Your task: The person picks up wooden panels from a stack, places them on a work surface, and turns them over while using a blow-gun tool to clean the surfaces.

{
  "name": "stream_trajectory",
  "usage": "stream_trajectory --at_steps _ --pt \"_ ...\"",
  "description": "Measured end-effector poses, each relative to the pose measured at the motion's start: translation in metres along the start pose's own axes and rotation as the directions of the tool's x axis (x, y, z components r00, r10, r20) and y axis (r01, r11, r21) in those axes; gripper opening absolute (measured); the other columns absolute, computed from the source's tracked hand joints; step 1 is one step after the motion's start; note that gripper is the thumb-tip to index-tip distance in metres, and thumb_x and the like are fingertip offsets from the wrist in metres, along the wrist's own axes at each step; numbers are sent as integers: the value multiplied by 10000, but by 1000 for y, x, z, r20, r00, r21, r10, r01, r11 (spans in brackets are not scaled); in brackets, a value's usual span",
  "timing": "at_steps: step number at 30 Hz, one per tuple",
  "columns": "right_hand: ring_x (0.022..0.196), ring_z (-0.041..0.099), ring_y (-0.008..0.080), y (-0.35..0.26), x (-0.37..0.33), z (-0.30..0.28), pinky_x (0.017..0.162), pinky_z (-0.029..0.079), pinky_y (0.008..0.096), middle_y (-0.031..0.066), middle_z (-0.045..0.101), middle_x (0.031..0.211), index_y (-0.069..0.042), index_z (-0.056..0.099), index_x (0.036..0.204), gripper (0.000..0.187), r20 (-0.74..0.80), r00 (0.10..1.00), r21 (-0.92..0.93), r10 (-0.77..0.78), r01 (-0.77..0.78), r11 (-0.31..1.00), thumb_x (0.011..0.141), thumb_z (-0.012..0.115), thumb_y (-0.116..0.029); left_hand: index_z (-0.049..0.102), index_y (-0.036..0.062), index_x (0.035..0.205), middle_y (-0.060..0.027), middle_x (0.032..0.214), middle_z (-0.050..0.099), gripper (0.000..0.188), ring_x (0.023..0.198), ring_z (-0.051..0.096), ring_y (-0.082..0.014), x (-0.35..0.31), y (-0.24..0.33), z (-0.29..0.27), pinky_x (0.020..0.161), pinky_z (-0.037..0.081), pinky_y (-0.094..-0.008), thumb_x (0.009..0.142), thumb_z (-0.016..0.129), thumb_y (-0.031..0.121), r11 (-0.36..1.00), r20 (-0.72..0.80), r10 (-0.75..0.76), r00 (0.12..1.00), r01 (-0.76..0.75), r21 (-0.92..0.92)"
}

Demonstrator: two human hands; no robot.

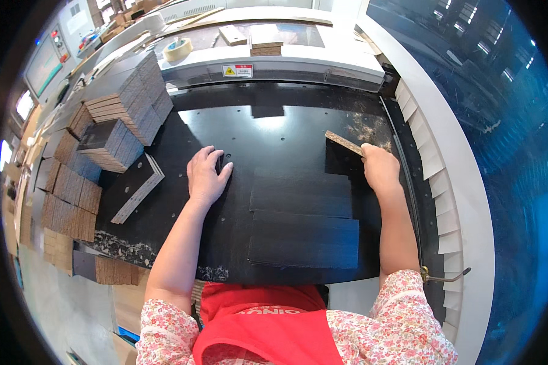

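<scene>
My right hand (381,165) grips one end of a narrow particle-board piece (343,142) over the right part of the black machine table; its light brown chipped edge faces up. My left hand (206,176) lies on the table with thumb and fingers apart, holding nothing. Between my forearms are two dark, flat rectangular panels, the far panel (301,194) meeting or slightly overlapped by the near panel (304,240). I cannot tell whether the dark patch under the held piece is its face or a shadow.
Stacks of dark-faced particle-board blocks (128,100) crowd the left side. An angled board piece (139,190) lies beside them. A white machine beam (207,74) crosses the far side, bearing a tape roll (178,50) and board offcuts (265,38). Pleated white guard strips (435,170) line the right.
</scene>
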State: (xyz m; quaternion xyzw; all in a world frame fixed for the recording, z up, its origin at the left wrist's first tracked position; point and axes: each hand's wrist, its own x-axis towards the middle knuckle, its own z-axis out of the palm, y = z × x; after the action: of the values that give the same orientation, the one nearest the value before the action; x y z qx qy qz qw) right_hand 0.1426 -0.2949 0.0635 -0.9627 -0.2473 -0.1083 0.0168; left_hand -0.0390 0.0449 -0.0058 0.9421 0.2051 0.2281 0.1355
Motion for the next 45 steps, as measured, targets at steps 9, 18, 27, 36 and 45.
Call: stream_trajectory --at_steps 9,18,27,36,45 --pt "810 716 308 41 64 45 706 574 429 111 699 895 -112 625 925 193 -128 987 -259 95 -126 958 958 436 -136 616 90 1194 -113 1313 529 396 1262 456 -298 8 6 0 1086 316 -436 865 651 310 999 -6 -11 1000 11 49" --pt "989 688 330 104 147 52 822 550 473 149 709 1034 -92 642 1029 231 2 965 -282 262 -251 926 967 424 -142 583 77 1226 -115 1312 520 416 1268 442 -296 9 13 -3 1094 307 -439 869 632 286 997 -10 7 1000 -7 77" --pt "800 724 298 -30 125 21 660 588 424 148 717 836 -61 595 950 101 -54 985 -218 -162 147 965 908 521 -116 594 74 1217 -100 1318 514 425 1283 424 -294 8 12 -4 1103 294 -438 864 629 309 996 -8 -30 1000 31 87" --pt "764 718 317 -39 155 70 651 572 417 155 715 803 -33 660 904 182 -141 982 -164 -128 105 981 899 533 -163 584 80 1233 -96 1326 506 439 1283 421 -294 11 12 2 1106 292 -434 859 648 302 996 8 -24 1000 23 89" --pt "862 724 322 48 181 82 739 570 435 180 728 899 -17 705 948 266 -114 960 -157 257 -273 949 931 486 -168 586 75 1223 -100 1323 505 432 1283 420 -295 9 10 1 1109 289 -434 859 645 300 996 4 -18 1000 18 87"
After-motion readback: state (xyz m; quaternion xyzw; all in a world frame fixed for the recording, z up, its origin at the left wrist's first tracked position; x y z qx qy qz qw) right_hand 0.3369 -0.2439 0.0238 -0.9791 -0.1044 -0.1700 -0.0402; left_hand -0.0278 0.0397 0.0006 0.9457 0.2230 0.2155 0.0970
